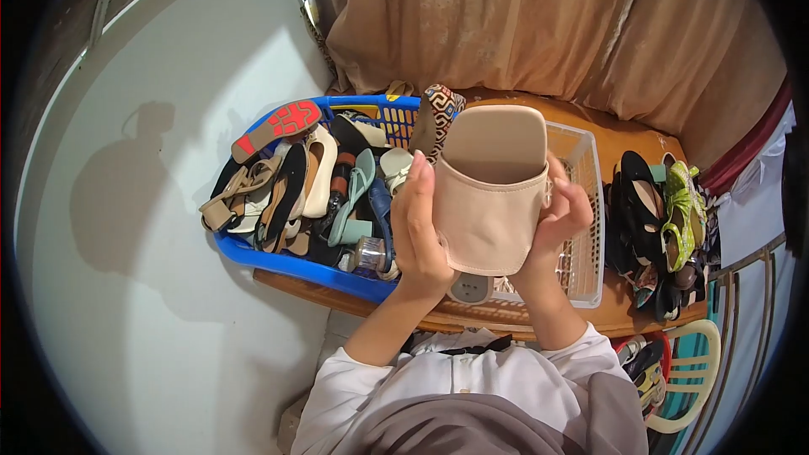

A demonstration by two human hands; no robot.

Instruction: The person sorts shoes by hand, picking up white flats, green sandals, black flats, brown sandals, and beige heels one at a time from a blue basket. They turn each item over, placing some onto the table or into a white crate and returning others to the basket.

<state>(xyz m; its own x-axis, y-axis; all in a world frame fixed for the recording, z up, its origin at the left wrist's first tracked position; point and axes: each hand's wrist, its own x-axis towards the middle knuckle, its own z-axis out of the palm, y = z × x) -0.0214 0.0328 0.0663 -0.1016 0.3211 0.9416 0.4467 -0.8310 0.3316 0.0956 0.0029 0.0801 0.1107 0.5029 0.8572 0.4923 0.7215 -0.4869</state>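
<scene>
A beige slide sandal [491, 219] with a wide upper and a square open toe is held up close in front of me, toe end pointing away. My left hand [421, 232] closes on its left side, thumb raised along the edge. On the other side my right hand [558, 215] grips the sandal's right edge, its fingers bent. Behind the sandal stands a clear plastic basket [592, 227], largely hidden by it. A small grey piece with dark dots [470, 288] shows below the sandal's near end.
A blue basket [286, 274] piled with mixed shoes stands at the left on the wooden table [649, 131]. More shoes [645, 202] lie heaped at the table's right end. A cream plastic chair [704, 362] is at lower right; brown curtains [506, 17] hang behind.
</scene>
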